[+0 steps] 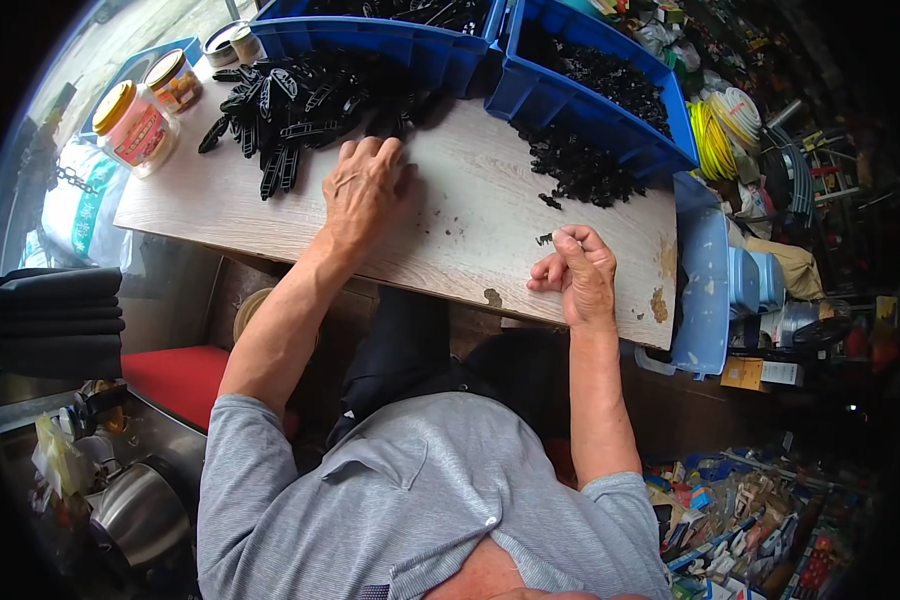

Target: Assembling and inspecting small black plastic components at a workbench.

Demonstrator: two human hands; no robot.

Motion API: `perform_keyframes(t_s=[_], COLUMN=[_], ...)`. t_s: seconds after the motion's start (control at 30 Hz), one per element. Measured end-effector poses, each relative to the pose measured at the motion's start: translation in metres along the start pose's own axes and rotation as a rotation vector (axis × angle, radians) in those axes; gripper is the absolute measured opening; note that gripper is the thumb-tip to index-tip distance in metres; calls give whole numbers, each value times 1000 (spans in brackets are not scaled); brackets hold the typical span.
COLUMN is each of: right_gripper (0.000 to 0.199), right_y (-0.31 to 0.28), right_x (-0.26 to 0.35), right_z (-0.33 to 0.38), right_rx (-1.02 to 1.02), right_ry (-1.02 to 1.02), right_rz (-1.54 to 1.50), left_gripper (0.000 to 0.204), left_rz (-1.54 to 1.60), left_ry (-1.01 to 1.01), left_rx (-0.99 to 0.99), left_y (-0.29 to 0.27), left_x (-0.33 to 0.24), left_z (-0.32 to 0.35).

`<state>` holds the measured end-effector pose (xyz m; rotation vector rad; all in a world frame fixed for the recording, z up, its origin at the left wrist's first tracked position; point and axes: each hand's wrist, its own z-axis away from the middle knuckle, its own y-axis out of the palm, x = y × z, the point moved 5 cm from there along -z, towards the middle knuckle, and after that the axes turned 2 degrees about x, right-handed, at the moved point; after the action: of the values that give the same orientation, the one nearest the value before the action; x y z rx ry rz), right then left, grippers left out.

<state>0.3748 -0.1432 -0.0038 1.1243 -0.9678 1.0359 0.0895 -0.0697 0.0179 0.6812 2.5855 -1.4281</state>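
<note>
My left hand [363, 190] lies palm down on the pale wooden board [470, 240], fingers reaching into a heap of long black plastic clips [290, 105]. Whether it grips one is hidden under the fingers. My right hand [580, 272] rests near the board's front edge, thumb and forefinger pinched on a small black part [544, 239]. A pile of small black parts [578, 165] lies just beyond it.
Two blue bins [410, 45] [610, 100] of black parts stand at the back of the board. Lidded jars [135, 125] sit at the far left corner. Yellow coiled cable [710, 135] and a pale blue container [705, 290] are to the right. Metal pots [140, 510] stand lower left.
</note>
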Motion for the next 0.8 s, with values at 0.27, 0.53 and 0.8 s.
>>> perform_keyframes(t_s=[0.27,0.53,0.8], right_gripper=[18,18,20], right_y=[1,0,11], right_x=[0,-1,4], right_z=[0,0,-2], right_rx=[-11,-24,-46], right_ry=[-3,-23,-45], right_rz=[3,4,-113], left_gripper=[17,21,16], left_rz=[-5,-96,274], left_ry=[-7,-50,18], left_rx=[51,87,-23], left_y=[-4,0,16], left_x=[14,14,2], left_z=[8,-4,8])
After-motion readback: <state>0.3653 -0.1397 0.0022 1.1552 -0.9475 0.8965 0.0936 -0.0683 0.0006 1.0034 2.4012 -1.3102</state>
